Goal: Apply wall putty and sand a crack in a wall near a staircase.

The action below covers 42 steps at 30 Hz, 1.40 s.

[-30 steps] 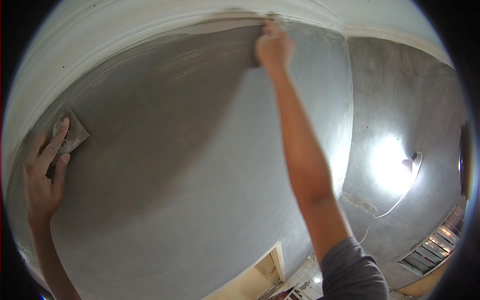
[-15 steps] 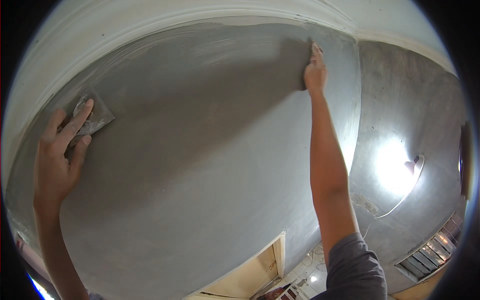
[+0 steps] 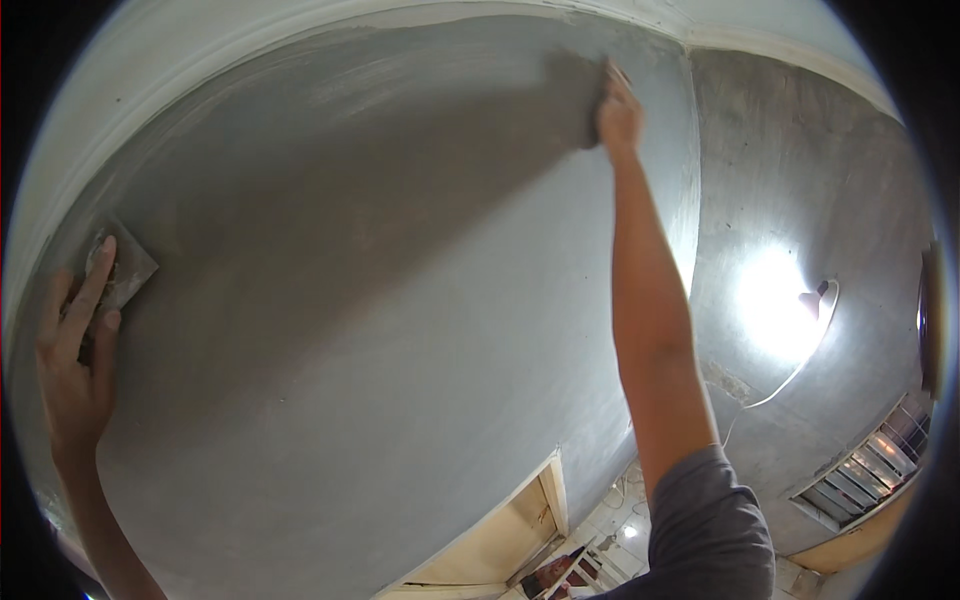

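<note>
Smooth grey plaster covers the wall point(image 3: 420, 430) in front of me. At the far left my left hand point(image 3: 78, 370) is closed on a flat, square-bladed scraper point(image 3: 135, 268), with its index finger stretched along the smeared blade; the handle is hidden by the hand. High up, below the cornice, my right hand point(image 3: 622, 115) is against the wall at the end of an outstretched arm. Its fingers are pressed together round something dark and flat, mostly hidden, and I cannot make out its kind. A broad shadow falls leftward from this hand.
A white cornice point(image 3: 350, 28) runs above the wall to the corner at right. On the side wall a bright lamp point(image 3: 812, 303) hangs with a white cord point(image 3: 785, 388). A louvred window point(image 3: 865, 470), a door frame point(image 3: 556, 480) and a white ladder-like frame point(image 3: 575, 575) are lower down.
My left hand and the scraper have moved left and lower in the view. The right hand has shifted slightly left and up. The whole view has shifted a little too.
</note>
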Available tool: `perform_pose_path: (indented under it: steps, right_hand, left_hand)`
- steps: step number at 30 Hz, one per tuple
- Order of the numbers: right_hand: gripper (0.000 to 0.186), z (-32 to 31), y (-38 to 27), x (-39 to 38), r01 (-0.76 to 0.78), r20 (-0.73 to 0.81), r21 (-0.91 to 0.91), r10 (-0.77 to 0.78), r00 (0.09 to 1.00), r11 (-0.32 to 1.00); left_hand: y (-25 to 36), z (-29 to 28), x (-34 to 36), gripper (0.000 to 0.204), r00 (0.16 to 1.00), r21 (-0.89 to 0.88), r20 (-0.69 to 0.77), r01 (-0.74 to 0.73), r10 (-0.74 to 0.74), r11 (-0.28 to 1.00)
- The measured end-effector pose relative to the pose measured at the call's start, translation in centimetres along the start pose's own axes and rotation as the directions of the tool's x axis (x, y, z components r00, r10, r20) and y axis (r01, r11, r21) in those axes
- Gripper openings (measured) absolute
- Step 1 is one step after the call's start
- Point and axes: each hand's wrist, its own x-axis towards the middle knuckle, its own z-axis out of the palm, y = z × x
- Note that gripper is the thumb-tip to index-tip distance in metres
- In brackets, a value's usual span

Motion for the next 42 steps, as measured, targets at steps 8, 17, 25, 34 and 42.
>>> perform_pose_path:
  steps: [8,17,25,34,42]
  right_hand:
    - [0.033,6.5,-15.7,-5.1,0.498,0.102,0.098,-0.507,0.856,0.862]
    - [0.047,-1.5,-2.6,-5.2,0.078,-0.029,0.088,-0.075,0.997,0.993]
    - [0.049,3.2,-20.3,-15.6,0.402,0.2,0.132,-0.421,0.885,0.906]
    - [0.057,1.6,-9.9,-10.0,0.039,0.212,0.203,-0.083,0.974,0.978]
    - [0.042,2.6,-1.0,2.2,-0.136,-0.075,-0.033,0.133,0.988,0.99]
  left_hand:
    - [1.3,-0.2,2.1,0.047,0.992,0.019,0.033,0.121,-0.121,0.993]
    - [5.0,-0.9,5.6,0.051,0.985,-0.256,0.109,0.155,-0.131,0.954]
    - [5.0,0.2,6.9,0.055,0.987,-0.246,0.122,0.133,-0.105,0.96]
    - [4.2,-1.8,3.8,0.053,0.967,-0.232,0.134,0.242,-0.215,0.942]
    - [4.3,-0.8,4.4,0.056,0.982,-0.312,0.136,0.168,-0.131,0.935]
